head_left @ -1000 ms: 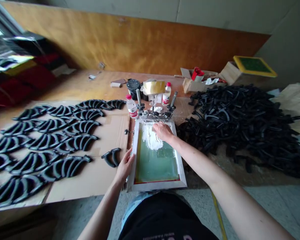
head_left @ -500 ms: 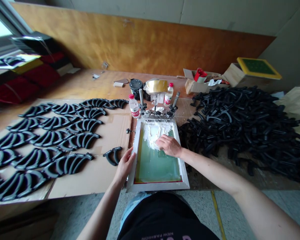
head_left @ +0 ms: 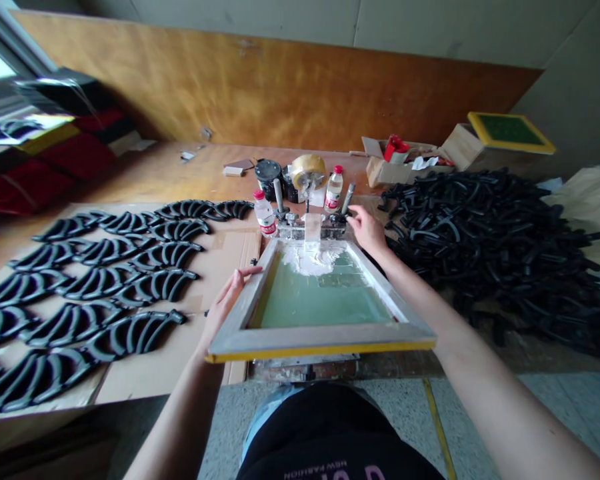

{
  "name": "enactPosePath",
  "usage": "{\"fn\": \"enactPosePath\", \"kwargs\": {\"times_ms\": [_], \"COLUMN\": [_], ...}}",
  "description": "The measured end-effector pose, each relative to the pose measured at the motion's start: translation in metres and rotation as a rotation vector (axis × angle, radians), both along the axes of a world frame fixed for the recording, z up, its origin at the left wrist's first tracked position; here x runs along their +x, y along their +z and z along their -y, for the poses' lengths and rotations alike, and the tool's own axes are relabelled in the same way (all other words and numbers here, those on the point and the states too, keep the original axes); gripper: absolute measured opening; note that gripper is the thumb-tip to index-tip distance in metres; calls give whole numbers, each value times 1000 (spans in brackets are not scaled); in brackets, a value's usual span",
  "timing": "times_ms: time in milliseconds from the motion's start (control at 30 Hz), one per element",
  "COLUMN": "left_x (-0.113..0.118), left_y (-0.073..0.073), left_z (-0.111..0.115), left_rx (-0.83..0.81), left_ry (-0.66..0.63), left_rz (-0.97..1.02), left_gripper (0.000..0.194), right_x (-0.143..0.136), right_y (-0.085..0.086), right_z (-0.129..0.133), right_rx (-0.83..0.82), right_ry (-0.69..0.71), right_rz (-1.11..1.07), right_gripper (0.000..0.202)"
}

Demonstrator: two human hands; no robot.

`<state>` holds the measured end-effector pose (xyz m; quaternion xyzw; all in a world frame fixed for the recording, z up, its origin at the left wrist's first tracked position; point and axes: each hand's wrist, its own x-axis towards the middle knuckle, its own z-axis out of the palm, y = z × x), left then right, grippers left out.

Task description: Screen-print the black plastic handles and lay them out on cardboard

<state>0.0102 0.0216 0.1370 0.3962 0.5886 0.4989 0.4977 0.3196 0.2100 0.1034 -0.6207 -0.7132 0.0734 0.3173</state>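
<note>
The left hand (head_left: 223,303) is gripping the tilted screen frame (head_left: 325,338) while the right hand (head_left: 369,230), loosely spread, is hovering beside a post (head_left: 349,196).

Right by me, the person's left-hand grip (head_left: 225,301) meets the side of a screen frame (head_left: 325,339), its near end tilted up off the tabletop (head_left: 160,167). Towards its far end, white paste (head_left: 306,264) lies smeared beneath a pale scraper (head_left: 313,230). The right-hand grip (head_left: 367,232), loosely curled, is beside a metal post (head_left: 349,197).
</note>
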Motion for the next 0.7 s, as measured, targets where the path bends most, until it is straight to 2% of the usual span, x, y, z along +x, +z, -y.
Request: {"fn": "enactPosePath", "kwargs": {"times_ms": [67, 100, 167, 233, 300, 333, 433, 467, 533, 567, 600, 633, 667, 700], "left_x": [7, 11, 19, 28, 39, 46, 68, 72, 72, 65, 52, 35, 14, -10], "left_y": [14, 20, 25, 20, 2, -12, -55, -67, -86, -93, -100, -106, -113, -121], "left_z": [-19, -29, -44, -49, -42, -34, -1, 10, 28, 34, 39, 42, 45, 48], "left_rx": [157, 210, 237, 225, 150, 55, -333, -418, -492, -496, -493, -493, -492, -497], "left_ry": [28, 35, 52, 120, 173, 144, -62, -100, -91, -63, -23, 38, 116, 210], "left_rz": [120, 173, 258, 325, 365, 375, 401, 417, 446, 445, 422, 376, 308, 221], "left_gripper": [58, 55, 50, 46, 45, 45, 47, 45, 38, 35, 33, 34, 36, 39], "right_x": [21, 26, 21, 4, -18, -30, -62, -71, -82, -81, -76, -66, -51, -33], "right_y": [-20, -33, -61, -82, -91, -91, -80, -76, -72, -73, -76, -82, -89, -99], "right_z": [11, 20, 41, 63, 84, 95, 129, 141, 163, 170, 173, 173, 169, 163], "right_rx": [-91, -134, -197, -228, -222, -206, -112, -69, 12, 41, 58, 68, 72, 64], "right_ry": [-132, -143, -29, 198, 346, 363, 320, 367, 575, 677, 721, 677, 544, 352], "right_rz": [-65, -82, -88, -29, 91, 149, 219, 220, 210, 186, 144, 89, 32, -20], "right_gripper": [27, 24, 21, 29, 35, 32, 16, 14, 14, 15, 16, 18, 20, 22]}}
